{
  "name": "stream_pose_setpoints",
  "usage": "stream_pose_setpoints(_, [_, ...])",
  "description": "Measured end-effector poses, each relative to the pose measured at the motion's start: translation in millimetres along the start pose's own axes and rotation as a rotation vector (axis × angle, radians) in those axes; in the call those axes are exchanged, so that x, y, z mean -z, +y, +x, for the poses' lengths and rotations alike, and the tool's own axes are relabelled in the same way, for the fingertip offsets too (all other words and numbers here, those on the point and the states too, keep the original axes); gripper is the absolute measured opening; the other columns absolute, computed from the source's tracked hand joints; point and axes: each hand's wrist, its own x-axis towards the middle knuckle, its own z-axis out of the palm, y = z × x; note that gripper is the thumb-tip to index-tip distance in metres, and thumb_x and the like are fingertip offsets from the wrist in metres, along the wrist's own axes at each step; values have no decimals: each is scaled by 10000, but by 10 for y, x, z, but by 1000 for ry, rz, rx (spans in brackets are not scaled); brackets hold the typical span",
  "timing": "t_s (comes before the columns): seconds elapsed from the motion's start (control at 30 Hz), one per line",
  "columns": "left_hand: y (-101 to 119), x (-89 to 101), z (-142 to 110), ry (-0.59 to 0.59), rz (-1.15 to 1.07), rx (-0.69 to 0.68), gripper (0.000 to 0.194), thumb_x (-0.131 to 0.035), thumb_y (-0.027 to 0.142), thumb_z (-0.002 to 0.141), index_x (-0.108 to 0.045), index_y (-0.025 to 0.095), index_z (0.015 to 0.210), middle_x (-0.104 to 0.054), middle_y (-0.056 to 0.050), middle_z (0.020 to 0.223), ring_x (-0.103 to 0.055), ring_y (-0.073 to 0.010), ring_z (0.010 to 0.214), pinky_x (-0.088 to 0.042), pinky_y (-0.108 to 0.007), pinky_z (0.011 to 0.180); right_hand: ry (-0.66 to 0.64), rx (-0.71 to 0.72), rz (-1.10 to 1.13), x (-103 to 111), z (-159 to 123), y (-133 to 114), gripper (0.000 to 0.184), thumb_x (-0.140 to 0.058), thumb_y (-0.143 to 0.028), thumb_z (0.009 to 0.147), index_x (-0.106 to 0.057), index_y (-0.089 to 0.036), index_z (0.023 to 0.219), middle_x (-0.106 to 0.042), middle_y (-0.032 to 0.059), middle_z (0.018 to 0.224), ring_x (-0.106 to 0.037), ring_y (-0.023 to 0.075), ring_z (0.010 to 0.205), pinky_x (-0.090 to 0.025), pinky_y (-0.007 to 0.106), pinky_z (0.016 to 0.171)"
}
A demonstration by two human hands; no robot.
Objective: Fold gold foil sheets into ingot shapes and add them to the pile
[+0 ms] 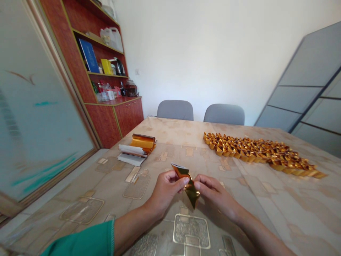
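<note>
The left hand (165, 190) is pinching a shiny gold foil-paper piece, folded and tapering to a point at its lower end (192, 200), between thumb and fingers. The right hand (217, 192) is gripping the same piece along its right side, the thumb lying on the near face – so both hands are grasping it, just above the bench (266, 213) and near its front edge. A green fabric sleeve (82, 238) is covering part of the left forearm.

Beyond the left hand, a loose stack of curling gold-and-white paper sheets (144, 141) is lying on the bench, well apart from the fingers. Farther off to the right, a long bed of folded gold foil pieces (239, 148) is sitting in close-packed rows (too tight to count). Two grey rounded-back chairs (175, 108) are standing at the far edge – and a red-brown wooden cabinet (130, 115) is rising behind, to the left.
</note>
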Motion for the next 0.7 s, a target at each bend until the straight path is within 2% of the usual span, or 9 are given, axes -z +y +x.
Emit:
stream_pose_setpoints(0.17, [-26, -21, -39, -49, 8, 21, 277, -803, 376, 682, -689, 123, 667, -599, 2, 598, -475, -110, 566, -370, -221, 546, 35, 23, -42, -14, -9, -69, 417, -596, -588, 895, -589, -190, 771, -549, -1, 705, -476, 153, 674, -364, 290, 630])
stream_pose_setpoints(0.4, [33, -38, -48, -63, -4, 24, 287, -797, 389, 707, -736, 122, 794, -675, -35, 724, -529, -131, 635, -383, -227, 578, 62, 87, -82, -52, -18, -49, 288, -650, -493, 895, -624, -206, 895, -632, 34, 867, -551, 188, 828, -414, 321, 751])
stream_pose_setpoints(0.57, [24, -31, -42, -52, -3, 19, 273, -805, 379, 688, -717, 124, 732, -661, -26, 687, -533, -136, 632, -387, -237, 592, 56, -6, 100, -89, 1, -39, 369, -693, -543, 839, -577, -203, 752, -542, -22, 660, -474, 138, 616, -376, 278, 599])
stream_pose_setpoints(0.7, [22, -17, -27, -14, -11, 43, 269, -809, 358, 678, -727, 115, 757, -673, -35, 708, -537, -133, 638, -383, -235, 596, 79, -25, 172, -128, 6, 35, 378, -702, -548, 831, -578, -199, 751, -539, -20, 670, -469, 137, 615, -373, 277, 590])
